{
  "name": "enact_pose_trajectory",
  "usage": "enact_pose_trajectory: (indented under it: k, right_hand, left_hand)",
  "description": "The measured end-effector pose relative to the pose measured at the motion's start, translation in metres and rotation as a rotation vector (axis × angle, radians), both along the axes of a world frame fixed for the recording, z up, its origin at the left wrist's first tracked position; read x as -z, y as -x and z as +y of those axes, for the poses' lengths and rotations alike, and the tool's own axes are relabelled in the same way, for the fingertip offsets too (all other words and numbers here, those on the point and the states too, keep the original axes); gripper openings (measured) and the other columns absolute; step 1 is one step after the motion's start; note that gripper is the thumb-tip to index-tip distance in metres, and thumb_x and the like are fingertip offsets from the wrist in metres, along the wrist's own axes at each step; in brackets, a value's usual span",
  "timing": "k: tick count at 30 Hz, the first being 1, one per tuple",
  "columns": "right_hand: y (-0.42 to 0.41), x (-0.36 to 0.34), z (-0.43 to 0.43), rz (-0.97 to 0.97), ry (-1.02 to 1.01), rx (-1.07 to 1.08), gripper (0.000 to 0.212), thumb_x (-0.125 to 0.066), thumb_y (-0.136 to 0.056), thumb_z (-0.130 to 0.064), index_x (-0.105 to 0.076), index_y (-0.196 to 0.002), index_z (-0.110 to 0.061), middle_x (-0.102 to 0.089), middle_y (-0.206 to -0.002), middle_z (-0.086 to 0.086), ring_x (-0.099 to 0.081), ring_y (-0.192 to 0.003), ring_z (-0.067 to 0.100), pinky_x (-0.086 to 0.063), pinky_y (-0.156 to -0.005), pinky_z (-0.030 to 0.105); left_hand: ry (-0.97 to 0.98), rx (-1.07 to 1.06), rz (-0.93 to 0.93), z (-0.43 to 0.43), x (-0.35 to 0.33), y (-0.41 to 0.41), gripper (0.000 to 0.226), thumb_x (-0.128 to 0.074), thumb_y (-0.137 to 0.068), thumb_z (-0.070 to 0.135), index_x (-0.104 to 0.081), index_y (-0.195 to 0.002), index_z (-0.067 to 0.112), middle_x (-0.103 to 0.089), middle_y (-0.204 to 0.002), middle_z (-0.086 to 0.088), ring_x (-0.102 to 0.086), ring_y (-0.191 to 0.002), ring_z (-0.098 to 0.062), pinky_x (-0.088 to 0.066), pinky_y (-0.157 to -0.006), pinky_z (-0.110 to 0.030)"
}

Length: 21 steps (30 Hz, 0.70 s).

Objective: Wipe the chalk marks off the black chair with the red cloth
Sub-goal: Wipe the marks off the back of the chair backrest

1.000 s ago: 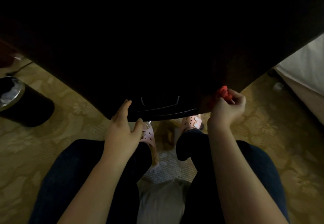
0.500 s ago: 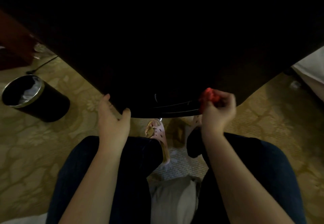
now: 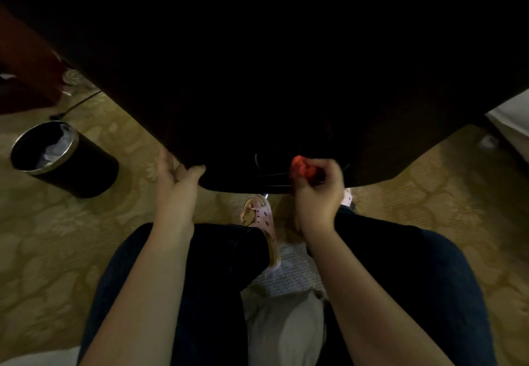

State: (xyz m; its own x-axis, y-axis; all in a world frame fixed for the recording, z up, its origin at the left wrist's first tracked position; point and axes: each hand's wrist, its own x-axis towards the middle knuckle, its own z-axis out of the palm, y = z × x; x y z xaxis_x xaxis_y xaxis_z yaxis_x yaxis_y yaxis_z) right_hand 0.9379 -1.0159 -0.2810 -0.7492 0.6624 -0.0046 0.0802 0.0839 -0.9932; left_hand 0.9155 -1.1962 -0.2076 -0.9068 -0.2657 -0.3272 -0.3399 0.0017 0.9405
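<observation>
- Black chair (image 3: 286, 79): a large dark surface fills the upper view, directly ahead of both hands; its lower edge runs just above the knuckles.
- Left hand (image 3: 177, 191): grips the chair's lower edge, thumb curled onto the near face, fingers reaching up along the rim.
- Right hand (image 3: 317, 196): closed round the red cloth (image 3: 300, 165), which is bunched into a wad and protrudes above the fingers, held against the chair face. The hand is slightly blurred.
- Chalk marks (image 3: 272, 176): thin pale lines lie between the two hands, running up to the cloth; a short curved stroke sits above them, and a faint stroke shows just beyond the right hand's outer side.
- Pink slipper (image 3: 259, 214): below the chair edge, between the two wrists.
- Waste bin (image 3: 71, 171): dark, round, metal-rimmed, standing on the patterned carpet (image 3: 57, 251) well out from the left hand's outer side.
- Dark trousers (image 3: 229, 251): beneath both forearms.
</observation>
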Motion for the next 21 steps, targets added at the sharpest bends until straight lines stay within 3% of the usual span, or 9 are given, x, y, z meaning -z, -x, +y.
enact_pose_trajectory:
  k: [4, 8, 10, 12, 16, 19, 21]
  right_hand:
    - [-0.005, -0.019, 0.047, 0.103, -0.005, 0.256, 0.027, -0.072, -0.082, 0.001, -0.062, -0.097, -0.018, -0.064, -0.106, 0.006, -0.064, -0.096, 0.013, -0.056, -0.083, 0.025]
    - [-0.001, -0.025, 0.063, 0.174, 0.082, 0.452, 0.028, -0.068, -0.084, -0.002, -0.057, -0.093, -0.026, -0.062, -0.11, 0.009, -0.064, -0.094, 0.006, -0.055, -0.083, 0.025]
    - [0.005, -0.021, 0.045, 0.15, 0.094, 0.439, 0.035, -0.066, -0.082, 0.002, -0.054, -0.092, -0.029, -0.06, -0.111, 0.009, -0.063, -0.098, 0.014, -0.055, -0.09, 0.033]
    - [0.007, -0.014, 0.013, 0.064, 0.036, 0.318, 0.042, -0.066, -0.08, 0.007, -0.051, -0.091, -0.031, -0.057, -0.109, 0.002, -0.059, -0.097, 0.009, -0.051, -0.094, 0.029]
    - [0.004, 0.0, -0.026, -0.003, -0.059, -0.063, 0.04, -0.074, -0.078, 0.005, -0.057, -0.087, -0.03, -0.057, -0.098, -0.006, -0.057, -0.09, 0.0, -0.052, -0.084, 0.023]
    - [-0.001, -0.002, -0.004, 0.032, -0.058, 0.014, 0.027, -0.076, -0.081, -0.001, -0.062, -0.094, -0.021, -0.06, -0.098, -0.004, -0.057, -0.087, -0.003, -0.05, -0.078, 0.016]
    - [-0.006, -0.011, 0.021, 0.078, -0.076, 0.166, 0.027, -0.074, -0.083, -0.005, -0.06, -0.098, -0.022, -0.061, -0.103, -0.001, -0.06, -0.092, 0.003, -0.052, -0.081, 0.021]
  left_hand:
    - [-0.044, -0.039, 0.014, -0.003, -0.002, 0.004, 0.071, -0.059, -0.096, 0.016, -0.025, -0.154, 0.037, -0.039, -0.151, 0.013, -0.041, -0.136, -0.012, -0.032, -0.116, -0.037]
    - [-0.024, -0.018, 0.022, -0.002, -0.005, 0.004, 0.073, -0.059, -0.096, 0.014, -0.022, -0.155, 0.038, -0.033, -0.156, 0.012, -0.039, -0.137, -0.013, -0.033, -0.116, -0.039]
    - [0.0, -0.006, 0.029, -0.002, -0.005, 0.003, 0.074, -0.059, -0.096, 0.014, -0.022, -0.155, 0.037, -0.031, -0.157, 0.013, -0.039, -0.137, -0.012, -0.032, -0.115, -0.04]
    - [0.016, 0.009, 0.032, -0.006, -0.005, 0.003, 0.072, -0.06, -0.095, 0.015, -0.025, -0.154, 0.037, -0.032, -0.156, 0.014, -0.041, -0.133, -0.011, -0.032, -0.115, -0.041]
    - [0.021, 0.018, 0.022, -0.014, -0.003, 0.003, 0.069, -0.061, -0.094, 0.016, -0.031, -0.151, 0.037, -0.039, -0.151, 0.016, -0.047, -0.128, -0.009, -0.034, -0.115, -0.043]
    - [0.028, 0.029, 0.028, -0.019, -0.003, 0.002, 0.063, -0.06, -0.095, 0.016, -0.035, -0.149, 0.035, -0.043, -0.146, 0.016, -0.05, -0.123, -0.008, -0.039, -0.112, -0.041]
    - [0.035, 0.02, 0.04, -0.02, -0.004, 0.002, 0.057, -0.059, -0.095, 0.015, -0.04, -0.145, 0.033, -0.047, -0.142, 0.015, -0.052, -0.12, -0.008, -0.042, -0.109, -0.04]
